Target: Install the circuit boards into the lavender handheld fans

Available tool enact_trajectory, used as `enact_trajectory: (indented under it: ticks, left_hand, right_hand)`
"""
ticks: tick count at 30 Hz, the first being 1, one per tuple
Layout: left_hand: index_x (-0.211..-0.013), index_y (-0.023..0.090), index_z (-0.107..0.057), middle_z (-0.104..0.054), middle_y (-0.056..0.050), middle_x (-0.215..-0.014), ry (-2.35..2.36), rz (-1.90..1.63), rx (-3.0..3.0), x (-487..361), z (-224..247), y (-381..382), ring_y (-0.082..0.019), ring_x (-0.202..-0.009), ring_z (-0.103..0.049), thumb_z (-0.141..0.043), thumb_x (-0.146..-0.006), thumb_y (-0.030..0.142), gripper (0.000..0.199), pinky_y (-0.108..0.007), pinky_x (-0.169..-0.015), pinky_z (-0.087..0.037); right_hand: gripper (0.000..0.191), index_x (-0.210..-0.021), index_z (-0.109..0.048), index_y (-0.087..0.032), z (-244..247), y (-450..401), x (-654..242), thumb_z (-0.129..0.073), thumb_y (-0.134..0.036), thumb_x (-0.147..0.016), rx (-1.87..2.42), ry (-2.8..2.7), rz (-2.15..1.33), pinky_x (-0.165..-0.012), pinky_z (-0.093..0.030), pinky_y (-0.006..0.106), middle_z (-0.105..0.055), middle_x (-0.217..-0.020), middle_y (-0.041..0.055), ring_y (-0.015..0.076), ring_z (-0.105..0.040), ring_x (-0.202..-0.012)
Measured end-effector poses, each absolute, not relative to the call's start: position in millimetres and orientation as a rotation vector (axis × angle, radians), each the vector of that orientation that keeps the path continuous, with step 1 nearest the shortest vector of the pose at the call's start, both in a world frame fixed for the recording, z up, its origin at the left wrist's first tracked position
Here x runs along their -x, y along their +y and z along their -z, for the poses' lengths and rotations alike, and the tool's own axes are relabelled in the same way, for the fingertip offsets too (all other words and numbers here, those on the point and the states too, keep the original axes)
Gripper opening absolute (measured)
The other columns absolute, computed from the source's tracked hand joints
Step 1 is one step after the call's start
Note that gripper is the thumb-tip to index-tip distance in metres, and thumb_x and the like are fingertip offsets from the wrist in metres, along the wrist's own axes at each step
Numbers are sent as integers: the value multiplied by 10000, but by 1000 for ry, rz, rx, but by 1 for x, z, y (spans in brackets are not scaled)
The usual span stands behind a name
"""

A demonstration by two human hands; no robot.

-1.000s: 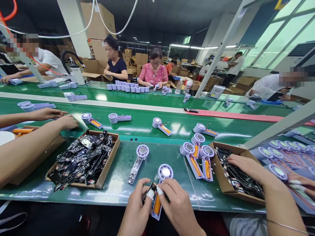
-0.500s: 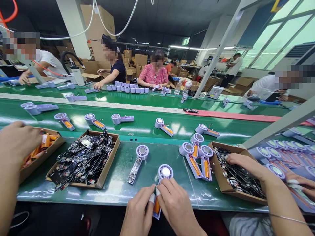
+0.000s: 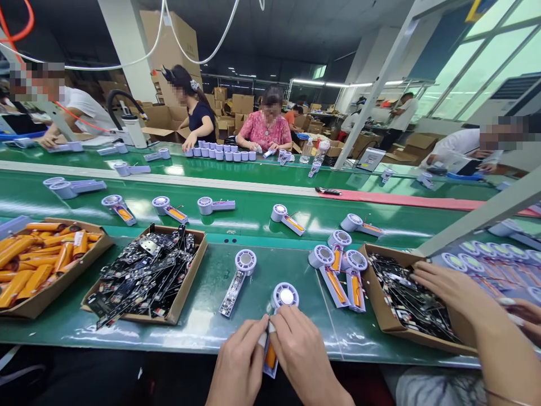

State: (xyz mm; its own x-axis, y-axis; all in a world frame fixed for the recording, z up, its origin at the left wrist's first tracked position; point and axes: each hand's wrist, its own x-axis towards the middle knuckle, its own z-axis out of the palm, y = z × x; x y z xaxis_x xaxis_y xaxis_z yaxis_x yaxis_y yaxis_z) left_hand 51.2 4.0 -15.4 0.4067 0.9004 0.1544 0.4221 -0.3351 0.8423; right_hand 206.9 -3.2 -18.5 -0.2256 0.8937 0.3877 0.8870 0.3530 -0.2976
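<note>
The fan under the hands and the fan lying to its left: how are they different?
The near fan shows an orange cylinder inside; the other fan shows a circuit board. The left hand and right hand partly cover the near fan; nothing covers the other fan. Both are pale purple and round at one end.

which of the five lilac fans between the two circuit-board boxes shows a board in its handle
The lone fan straight beyond the left hand; the other four show orange batteries instead.

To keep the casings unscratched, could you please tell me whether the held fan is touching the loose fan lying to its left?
Apart. The head view plainly shows green table between the held fan and the loose fan.
</note>
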Motion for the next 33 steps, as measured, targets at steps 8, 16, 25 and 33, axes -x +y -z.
enact_trajectory:
  ticks: [8,16,25,33]
  left_hand:
    - [-1079,267,-727,-736,-67,-1094,1126,-828,-1579,-32,17,17,-238,-982,-684,-544,-894,265,260,-295,-771,-579]
    - [-1085,276,-717,-713,-42,-1138,1155,-793,-1611,-28,31,20,-236,-1101,-621,-552,-889,250,257,-350,-955,-490]
    - [-1069,250,-715,-730,-42,-1082,1052,-729,-1494,-28,20,25,-224,-1017,-653,-545,-903,312,246,-311,-895,-514]
    - [-1070,240,-715,-718,-66,-1113,1142,-821,-1521,-31,35,21,-254,-1073,-628,-571,-885,321,248,-364,-944,-480]
  right_hand:
    - [211,-1040,-607,-258,-2,9,-230,-495,-111,-940,1387,-2079,-636,-764,-460,283,-624,-943,2,171,-584,-885]
    - [208,-944,-643,-240,-2,7,-224,-485,-104,-940,1409,-2055,-612,-735,-439,300,-618,-876,9,186,-553,-849]
    - [187,-979,-654,-265,-6,11,-228,-479,-197,-974,1331,-2045,-780,-765,-432,298,-615,-905,17,189,-547,-885]
    - [209,-922,-642,-223,5,5,-220,-462,-124,-956,1379,-1969,-657,-728,-418,313,-600,-867,29,194,-524,-842]
